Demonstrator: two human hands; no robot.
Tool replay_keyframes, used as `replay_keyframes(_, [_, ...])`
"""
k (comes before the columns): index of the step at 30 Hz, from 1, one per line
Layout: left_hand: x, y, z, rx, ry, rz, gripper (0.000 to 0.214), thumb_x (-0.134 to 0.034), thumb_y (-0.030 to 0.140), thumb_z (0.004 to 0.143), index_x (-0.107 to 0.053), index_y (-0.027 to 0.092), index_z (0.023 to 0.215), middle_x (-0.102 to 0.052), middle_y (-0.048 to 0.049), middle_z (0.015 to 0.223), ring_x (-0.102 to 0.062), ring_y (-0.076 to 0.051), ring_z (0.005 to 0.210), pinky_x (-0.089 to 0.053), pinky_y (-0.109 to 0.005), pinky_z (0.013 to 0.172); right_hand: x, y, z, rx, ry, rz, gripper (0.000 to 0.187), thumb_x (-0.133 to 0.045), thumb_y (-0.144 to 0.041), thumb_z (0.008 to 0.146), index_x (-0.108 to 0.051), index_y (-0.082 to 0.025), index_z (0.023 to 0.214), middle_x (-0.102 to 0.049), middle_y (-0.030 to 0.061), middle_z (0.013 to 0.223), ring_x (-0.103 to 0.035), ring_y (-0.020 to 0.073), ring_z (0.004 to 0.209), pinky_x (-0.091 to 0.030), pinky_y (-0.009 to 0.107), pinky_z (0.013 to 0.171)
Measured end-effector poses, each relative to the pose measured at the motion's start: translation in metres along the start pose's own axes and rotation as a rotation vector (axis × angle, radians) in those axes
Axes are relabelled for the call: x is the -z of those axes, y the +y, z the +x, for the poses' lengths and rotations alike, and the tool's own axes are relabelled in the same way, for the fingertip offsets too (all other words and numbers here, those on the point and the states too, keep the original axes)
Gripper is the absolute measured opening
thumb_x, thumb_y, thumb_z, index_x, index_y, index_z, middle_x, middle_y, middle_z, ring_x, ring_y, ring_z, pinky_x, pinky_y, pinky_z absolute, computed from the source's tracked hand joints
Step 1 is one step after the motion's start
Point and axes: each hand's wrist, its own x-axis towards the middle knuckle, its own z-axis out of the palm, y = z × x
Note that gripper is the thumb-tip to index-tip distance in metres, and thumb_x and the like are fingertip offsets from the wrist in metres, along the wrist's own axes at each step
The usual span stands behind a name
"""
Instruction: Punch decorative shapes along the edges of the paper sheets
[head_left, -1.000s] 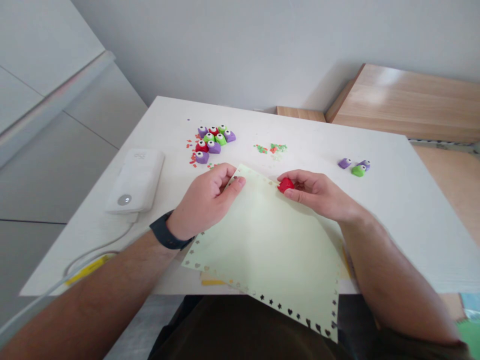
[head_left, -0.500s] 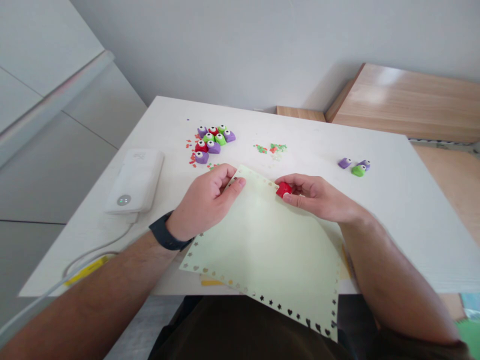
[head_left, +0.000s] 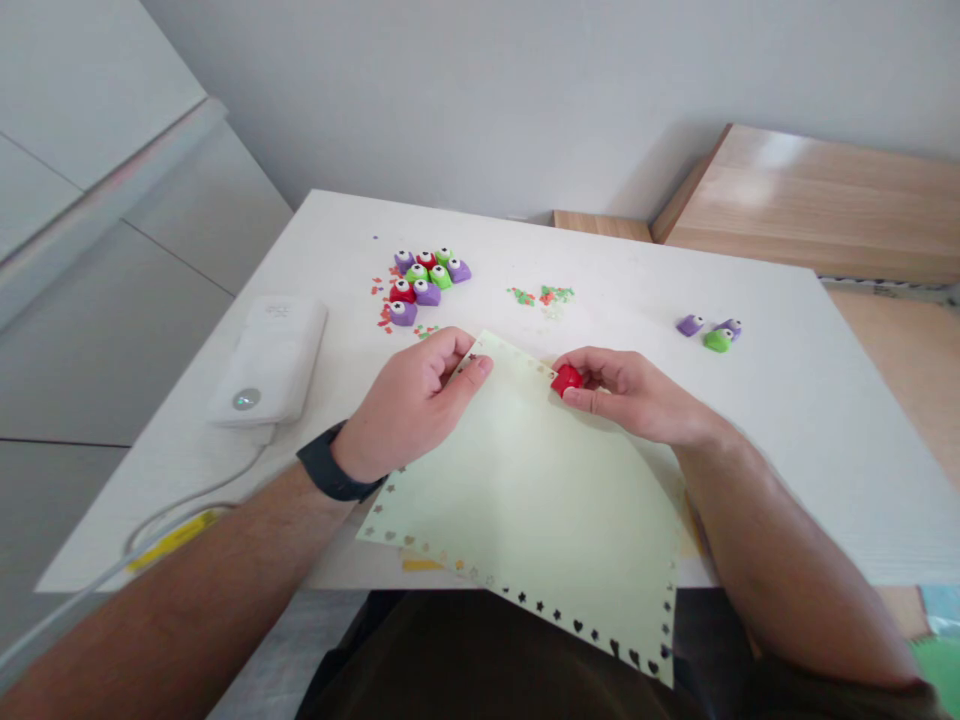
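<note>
My left hand (head_left: 424, 400) pinches the far left corner of a pale green sheet of paper (head_left: 540, 490) between thumb and fingers. Small stars, hearts and other shapes are punched along the sheet's edges. At its far edge, my right hand (head_left: 630, 392) is closed around a red craft punch (head_left: 567, 379), which sits on the paper's border. The fingers hide part of the punch. Beyond my left hand stands a group of purple, green and red craft punches (head_left: 427, 290).
Two purple punches and a green punch (head_left: 718, 341) stand at the right on the white table (head_left: 810, 440). Paper confetti (head_left: 555, 296) lies mid-table. A white power bank (head_left: 274, 360) with a cable is at the left. A wooden cabinet (head_left: 825, 200) stands behind.
Hardly anything differs. The red punch and the sheet have shifted very slightly to the left, while both hands keep their hold.
</note>
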Motion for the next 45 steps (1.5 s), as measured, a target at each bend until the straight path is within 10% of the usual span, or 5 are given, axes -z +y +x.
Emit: replay_keyframes(45, [-0.001,0.004,0.000,-0.022,0.032,0.124,0.024,-0.058,0.042,0.101,-0.052,0.023,0.087,-0.043,0.0068,0.064,-0.038,-0.013,0.058,-0.031,-0.028,0.056,-0.013,-0.010,0.002,0.022,0.089,-0.180,0.016,-0.069,-0.030,0.092,-0.069,-0.019,0.103,-0.073,0.0051,0.094,-0.062,0.0195,0.085,-0.048,0.035,0.081])
